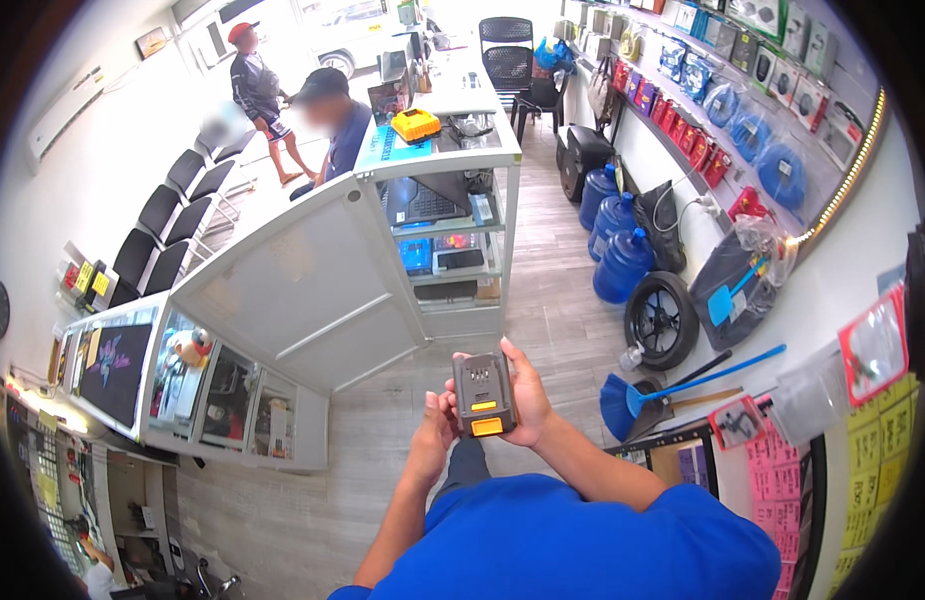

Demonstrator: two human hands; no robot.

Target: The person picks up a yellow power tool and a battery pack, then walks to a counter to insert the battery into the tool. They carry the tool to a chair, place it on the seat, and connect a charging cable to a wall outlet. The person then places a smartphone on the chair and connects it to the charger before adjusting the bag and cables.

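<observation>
A black power-tool battery pack (484,377) with yellow accents is held in front of my body, its contact side facing up. My right hand (526,398) grips it along the right side, thumb up by the top corner. On the other side, my left hand (435,428) is closed against the pack's left edge, its thumb raised; part of its fingers is hidden beneath the pack. Ahead, a yellow tool-shaped case or adapter (415,125) rests on top of the glass display counter (452,160).
A white panel (292,290) angles from the counter to a lower showcase (207,390) at left. Blue water jugs (622,265), a wheel (659,320) and a blue broom (622,400) line the right wall. Two people (337,130) are beyond the counter, near black chairs (167,265).
</observation>
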